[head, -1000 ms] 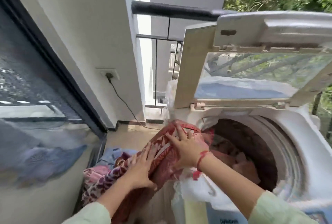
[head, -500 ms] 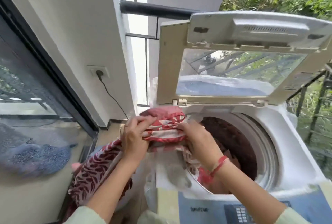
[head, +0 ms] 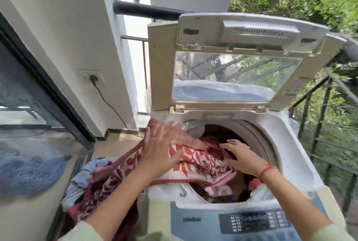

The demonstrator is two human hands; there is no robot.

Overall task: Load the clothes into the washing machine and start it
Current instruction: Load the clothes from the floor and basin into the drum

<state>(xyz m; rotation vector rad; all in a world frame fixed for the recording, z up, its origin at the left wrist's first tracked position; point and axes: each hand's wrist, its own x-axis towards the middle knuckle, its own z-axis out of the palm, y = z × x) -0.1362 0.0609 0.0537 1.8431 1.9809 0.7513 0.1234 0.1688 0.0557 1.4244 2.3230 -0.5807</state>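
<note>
Clothes, chiefly a red-and-white patterned cloth point(head: 195, 160), lie draped over the left rim of the washing machine point(head: 286, 155), part of the cloth inside the drum opening and the rest trailing down outside the machine's left side toward a heap of other laundry point(head: 87, 186) beside it. In the head view, the left hand point(head: 160, 151) lies flat on top of the cloth at the machine's left rim, fingers spread and blurred, pressing rather than clasping, so the cloth sits under its palm. The right hand point(head: 242, 157) reaches into the drum opening with fingers curled loosely against the cloth's inner end; whether it actually grips the fabric cannot be told. A red thread point(head: 268, 170) circles that wrist. The machine's lid point(head: 232, 62) stands raised behind the drum, and its control panel point(head: 253, 222) runs along the near edge, below both forearms.
</note>
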